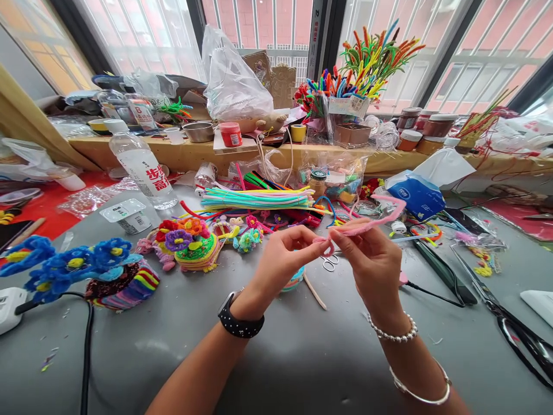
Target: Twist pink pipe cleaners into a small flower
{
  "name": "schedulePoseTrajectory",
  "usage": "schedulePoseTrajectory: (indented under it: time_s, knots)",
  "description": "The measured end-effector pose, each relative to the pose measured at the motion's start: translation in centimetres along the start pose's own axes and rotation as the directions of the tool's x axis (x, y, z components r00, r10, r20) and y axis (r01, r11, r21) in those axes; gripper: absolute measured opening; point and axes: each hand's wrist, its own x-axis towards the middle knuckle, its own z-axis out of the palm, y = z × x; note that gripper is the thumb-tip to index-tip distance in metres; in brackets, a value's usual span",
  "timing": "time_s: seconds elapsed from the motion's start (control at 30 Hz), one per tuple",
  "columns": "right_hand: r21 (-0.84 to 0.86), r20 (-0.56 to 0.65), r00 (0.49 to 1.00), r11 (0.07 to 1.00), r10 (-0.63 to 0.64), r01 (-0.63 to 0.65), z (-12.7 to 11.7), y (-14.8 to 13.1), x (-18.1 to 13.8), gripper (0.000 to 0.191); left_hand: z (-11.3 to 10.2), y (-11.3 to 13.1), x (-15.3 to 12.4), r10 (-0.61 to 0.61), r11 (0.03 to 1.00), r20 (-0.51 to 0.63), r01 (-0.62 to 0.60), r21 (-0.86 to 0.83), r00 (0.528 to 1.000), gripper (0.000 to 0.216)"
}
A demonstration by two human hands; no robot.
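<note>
A pink pipe cleaner [391,214] runs between my two hands above the grey table. My left hand [288,258] pinches its small curled end between thumb and fingertips. Close beside it, my right hand [372,260] is closed on the same pipe cleaner, whose long free part bends up and back past the fingers. Behind the hands lies a bundle of pastel pipe cleaners [259,197]. Small scissors [330,263] show between the hands. Partly covered by my left hand is a light blue round thing [294,280], and a thin wooden stick [315,291] lies beside it.
At left stand a pot of blue fuzzy flowers [123,283], a round piece with colourful flowers [196,253] and a water bottle [144,167]. Large black scissors [496,302] and a blue tissue pack [417,195] lie at right. A cluttered ledge [173,151] runs behind.
</note>
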Motion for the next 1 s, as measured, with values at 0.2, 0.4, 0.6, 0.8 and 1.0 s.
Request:
schedulePoseTrajectory:
  time_s: [0.2, 0.4, 0.6, 0.8, 1.0]
  knots:
    - [0.001, 0.022, 1.000, 1.000, 0.018, -0.018, -0.7, -0.2, 0.3, 0.009, -0.4, 0.1, 0.0, -0.046, 0.997, 0.053, 0.049, -0.064, 0.998, 0.019]
    - [-0.242, -0.090, 0.980, 0.958, -0.180, 0.153, -2.2, -1.1, 0.5, 0.027, -1.5, -0.2, 0.5, 0.026, 0.999, -0.044, -0.028, -0.037, 0.999, 0.017]
    - [-0.585, 0.175, 0.850, 0.642, -0.497, 0.496, -1.8, -1.9, 0.4, 0.016, -1.8, 0.9, 0.0, 0.207, 0.961, 0.006, -0.205, 0.187, 0.978, 0.015]
    - [-0.345, 0.247, 0.949, 0.898, -0.195, 0.274, -1.5, -2.5, 0.4, 0.008, -1.6, 1.1, -0.3, 0.348, 0.887, 0.038, -0.342, 0.309, 0.937, 0.012]
    - [0.116, 0.296, 0.879, 0.900, 0.373, -0.421, -1.1, -1.8, 0.3, 0.020, -0.9, 0.7, -0.3, 0.377, 0.864, 0.010, -0.355, 0.358, 0.926, 0.014]
